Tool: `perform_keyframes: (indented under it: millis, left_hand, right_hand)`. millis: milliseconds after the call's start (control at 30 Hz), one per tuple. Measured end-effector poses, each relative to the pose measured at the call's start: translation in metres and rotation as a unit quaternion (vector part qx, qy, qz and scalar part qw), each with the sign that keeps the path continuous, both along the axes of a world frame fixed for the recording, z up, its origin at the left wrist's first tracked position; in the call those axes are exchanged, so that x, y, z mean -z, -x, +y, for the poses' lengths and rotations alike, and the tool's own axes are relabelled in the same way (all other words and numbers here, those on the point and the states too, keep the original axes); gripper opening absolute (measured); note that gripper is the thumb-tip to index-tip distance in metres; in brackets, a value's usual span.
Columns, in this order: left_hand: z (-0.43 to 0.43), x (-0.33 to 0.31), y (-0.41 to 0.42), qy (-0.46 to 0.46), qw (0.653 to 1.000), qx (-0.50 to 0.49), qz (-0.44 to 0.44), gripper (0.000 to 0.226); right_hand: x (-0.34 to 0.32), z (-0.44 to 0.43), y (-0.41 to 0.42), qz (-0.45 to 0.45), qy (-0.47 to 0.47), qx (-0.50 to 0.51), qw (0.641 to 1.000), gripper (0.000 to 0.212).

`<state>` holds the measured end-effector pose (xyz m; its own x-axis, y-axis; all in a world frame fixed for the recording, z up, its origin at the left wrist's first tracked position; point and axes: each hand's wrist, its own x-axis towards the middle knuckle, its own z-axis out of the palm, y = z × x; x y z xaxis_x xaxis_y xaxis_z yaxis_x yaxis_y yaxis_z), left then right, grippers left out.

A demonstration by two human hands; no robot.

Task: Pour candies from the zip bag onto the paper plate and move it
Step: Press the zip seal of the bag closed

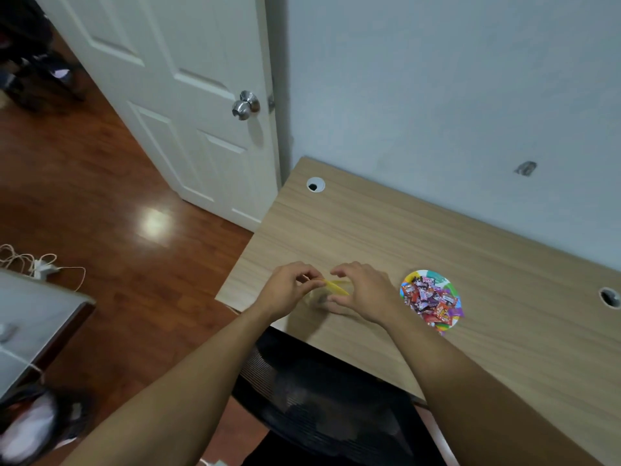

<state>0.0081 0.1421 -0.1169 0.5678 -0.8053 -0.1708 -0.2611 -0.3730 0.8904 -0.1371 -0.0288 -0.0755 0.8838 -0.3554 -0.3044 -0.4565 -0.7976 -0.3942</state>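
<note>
A clear zip bag [332, 290] with a yellow strip along its top lies low over the wooden desk [369, 237], near the desk's left front edge. My left hand [285, 290] pinches the left end of the yellow strip. My right hand [364, 290] holds the bag's right side, fingers curled over it. The bag looks flat and I see no candies in it. To the right of my right hand, a small colourful paper plate [450, 286] rests on the desk, heaped with wrapped candies [430, 301] in red, pink and purple.
The desk stands against a pale wall and has two cable holes [315, 185] [610, 297]. A black chair [322, 398] sits below the desk's front edge. A white door [188, 105] stands at the left, over wooden floor with cables [37, 264].
</note>
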Motion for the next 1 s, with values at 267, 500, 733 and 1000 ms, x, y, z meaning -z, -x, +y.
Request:
perform_keyframes:
  millis: [267,500,733,1000]
  left_hand:
    - [0.019,-0.001,-0.02,-0.037,0.997,0.045,-0.058,0.01]
    - [0.018,-0.006,-0.023,-0.037,0.992,0.028,-0.119,0.01]
    - [0.013,-0.007,-0.015,-0.054,0.968,-0.001,-0.244,0.006]
    - [0.013,-0.01,-0.015,-0.07,0.948,0.01,-0.311,0.008]
  right_hand:
    - [-0.004,0.025,-0.024,-0.023,-0.005,0.005,1.0,0.011]
    - [-0.006,0.037,-0.032,-0.045,-0.016,0.003,0.999,0.019]
    - [-0.009,0.041,-0.039,-0.046,0.028,0.0,0.999,0.02]
    - [-0.017,0.045,-0.044,-0.04,0.047,0.016,0.998,0.017]
